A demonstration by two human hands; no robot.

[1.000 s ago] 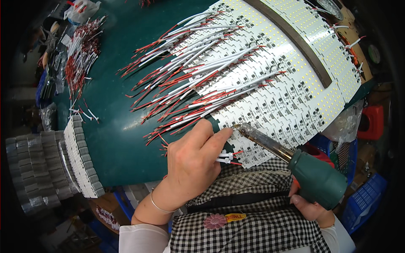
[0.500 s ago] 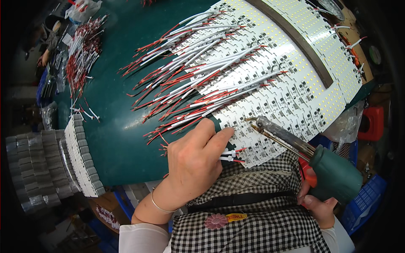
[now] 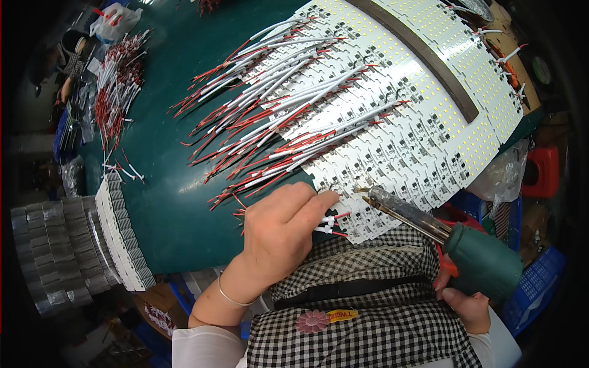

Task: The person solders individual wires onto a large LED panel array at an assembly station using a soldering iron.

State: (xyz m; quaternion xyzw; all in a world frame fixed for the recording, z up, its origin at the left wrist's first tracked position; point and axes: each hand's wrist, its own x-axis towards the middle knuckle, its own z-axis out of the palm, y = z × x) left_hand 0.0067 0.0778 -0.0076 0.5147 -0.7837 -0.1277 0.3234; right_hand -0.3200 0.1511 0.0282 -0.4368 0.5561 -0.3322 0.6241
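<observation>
Head view: my left hand (image 3: pixel 277 222) has fingers pinched narrow at the LED circuit boards' (image 3: pixel 423 161) near-left edge; can't tell what's between them. My right hand (image 3: pixel 469 308) grips the green soldering gun (image 3: pixel 486 260), tip over the boards, contact unclear. Boards lie on the green table (image 3: pixel 178 227), near corner by my checkered apron (image 3: pixel 362 346). Risks: a tip slip could burn my left fingertips or scorch neighbouring components; nudging white-and-red wires (image 3: pixel 328 225) could misalign leads; excess solder could bridge pads.
</observation>
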